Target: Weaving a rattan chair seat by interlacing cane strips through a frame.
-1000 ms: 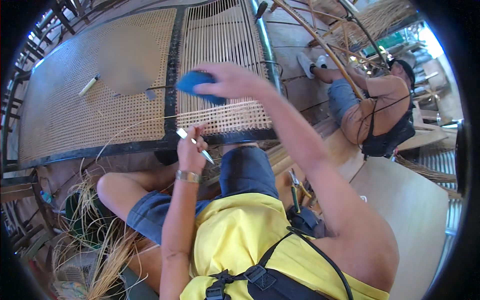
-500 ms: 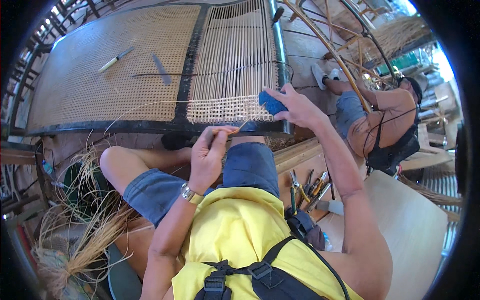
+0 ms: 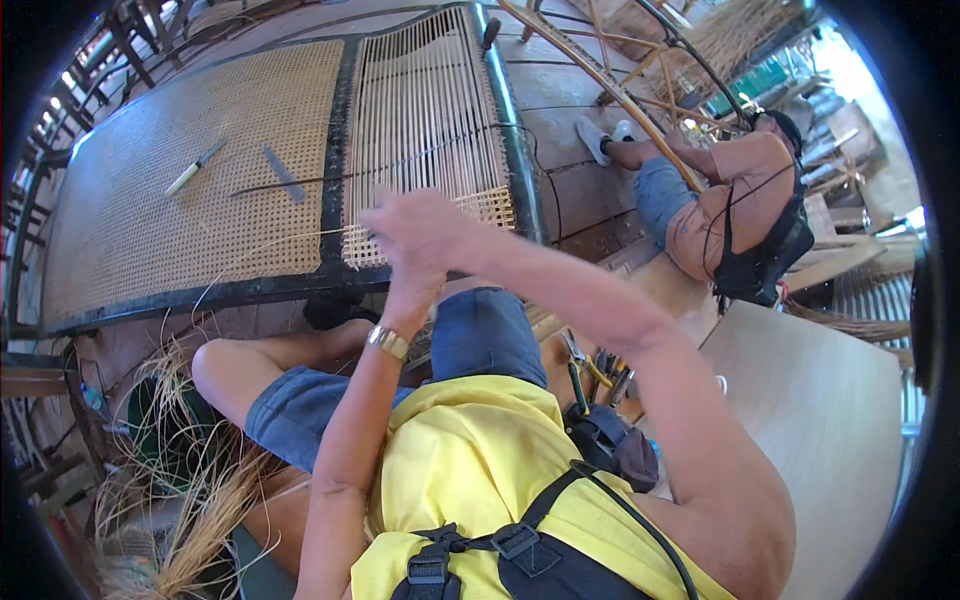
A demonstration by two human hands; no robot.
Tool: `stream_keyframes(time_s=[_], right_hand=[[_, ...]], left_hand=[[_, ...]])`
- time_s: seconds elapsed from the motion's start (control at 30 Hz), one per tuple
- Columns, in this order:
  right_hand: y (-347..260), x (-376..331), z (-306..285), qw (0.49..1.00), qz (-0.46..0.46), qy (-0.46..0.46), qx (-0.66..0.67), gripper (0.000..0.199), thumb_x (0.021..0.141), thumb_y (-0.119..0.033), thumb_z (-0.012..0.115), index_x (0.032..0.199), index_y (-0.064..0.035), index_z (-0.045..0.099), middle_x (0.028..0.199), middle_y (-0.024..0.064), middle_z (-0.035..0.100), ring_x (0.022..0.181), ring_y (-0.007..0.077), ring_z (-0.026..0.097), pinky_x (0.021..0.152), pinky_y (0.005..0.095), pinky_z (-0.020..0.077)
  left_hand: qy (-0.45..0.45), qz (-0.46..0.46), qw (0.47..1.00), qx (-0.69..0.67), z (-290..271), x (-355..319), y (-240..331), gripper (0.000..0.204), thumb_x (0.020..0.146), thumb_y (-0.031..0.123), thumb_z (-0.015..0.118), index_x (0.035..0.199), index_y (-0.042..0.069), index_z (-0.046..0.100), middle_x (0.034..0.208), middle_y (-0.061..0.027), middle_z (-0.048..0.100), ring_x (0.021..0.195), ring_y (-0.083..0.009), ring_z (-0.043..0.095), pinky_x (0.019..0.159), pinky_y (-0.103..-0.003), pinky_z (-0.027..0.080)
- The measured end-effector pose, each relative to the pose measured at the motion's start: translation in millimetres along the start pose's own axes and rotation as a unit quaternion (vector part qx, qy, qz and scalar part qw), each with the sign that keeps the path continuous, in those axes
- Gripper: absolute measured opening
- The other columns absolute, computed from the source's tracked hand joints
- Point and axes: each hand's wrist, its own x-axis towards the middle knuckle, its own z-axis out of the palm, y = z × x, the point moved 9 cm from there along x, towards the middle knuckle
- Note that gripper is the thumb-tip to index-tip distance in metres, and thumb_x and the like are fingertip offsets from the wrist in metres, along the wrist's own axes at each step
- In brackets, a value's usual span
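Note:
A wooden frame with dark edges [image 3: 180,303] lies before me, its narrow panel strung with pale cane strands [image 3: 420,110]. A woven band [image 3: 490,208] crosses that panel's near end. My right hand [image 3: 425,228] reaches leftward over the band, blurred and closed; a sliver of blue pad [image 3: 368,234] shows by its fingertips. Beneath it my left hand [image 3: 408,298] rises at the near edge, its fingers hidden behind the right hand. A long thin dark stick [image 3: 300,184] runs across the strands. One loose cane strand [image 3: 245,250] trails left over the finished woven panel [image 3: 200,240].
A knife with a pale handle [image 3: 185,180] and a flat grey blade [image 3: 282,174] lie on the woven panel. Loose cane [image 3: 200,540] heaps at lower left. Pliers [image 3: 575,365] and other tools lie by my right thigh. Another person [image 3: 745,190] sits at the right.
My right hand has moved left from the band's right corner, taking the blue pad along, and now crosses over my left hand. The whole view has shifted slightly.

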Motion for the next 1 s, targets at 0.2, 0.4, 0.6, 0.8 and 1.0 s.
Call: stream_keyframes(time_s=[0.2, 0.4, 0.6, 0.8, 1.0], right_hand=[[-173, 44, -15, 0.978, -0.132, 0.025, 0.162, 0.028, 0.083, -0.025, 0.068, 0.105, -0.009, 0.067, 0.106, 0.0207, 0.063, 0.088, 0.0386, 0.072, 0.073, 0.048, 0.0591], [-227, 72, -18, 0.947, -0.211, 0.096, 0.224, 0.05, 0.081, -0.027, 0.072, 0.127, -0.0134, 0.059, 0.109, 0.0168, 0.063, 0.092, 0.0363, 0.071, 0.073, 0.0479, 0.0592], [-134, 158, 25, 0.98, -0.111, 0.035, 0.163, 0.052, 0.085, -0.03, 0.073, 0.13, -0.011, 0.054, 0.116, 0.0178, 0.063, 0.102, 0.0352, 0.07, 0.085, 0.0457, 0.0571], [-122, 239, 87, 0.987, -0.052, 0.118, 0.094, 0.047, 0.087, -0.021, 0.069, 0.13, -0.0103, 0.052, 0.121, 0.0165, 0.06, 0.101, 0.0365, 0.07, 0.082, 0.0459, 0.0579], [-114, 240, 146, 0.986, -0.046, -0.08, 0.143, 0.075, 0.09, -0.024, 0.066, 0.157, -0.0162, 0.033, 0.158, 0.0263, 0.03, 0.116, 0.0446, 0.064, 0.101, 0.0474, 0.0534]], left_hand=[[0.035, -0.12, 0.984, -0.124, 16, 28, -16, 0.034, 0.108, 0.03, 0.053, 0.129, 0.004, 0.06, 0.1, -0.0065, 0.071, 0.05, -0.0044, 0.039, 0.045, -0.023, 0.035], [0.253, -0.175, 0.951, 0.008, -96, 0, -9, 0.025, 0.101, 0.031, 0.067, 0.094, 0.007, 0.073, 0.065, 0.0, 0.059, 0.053, -0.0059, 0.046, 0.046, -0.027, 0.034], [0.209, 0.051, 0.957, 0.197, -143, 49, 14, 0.017, 0.097, 0.025, 0.072, 0.099, 0.009, 0.07, 0.077, -0.0009, 0.065, 0.06, -0.0083, 0.049, 0.055, -0.029, 0.041], [0.324, -0.098, 0.939, 0.055, -182, 46, -25, 0.018, 0.096, 0.026, 0.072, 0.104, 0.011, 0.07, 0.09, -0.0013, 0.069, 0.081, -0.0133, 0.058, 0.076, -0.035, 0.05], [0.228, -0.107, 0.947, 0.2, -190, 53, -20, 0.033, 0.098, 0.036, 0.066, 0.109, 0.005, 0.063, 0.1, -0.0068, 0.068, 0.096, -0.0213, 0.061, 0.092, -0.038, 0.047]])
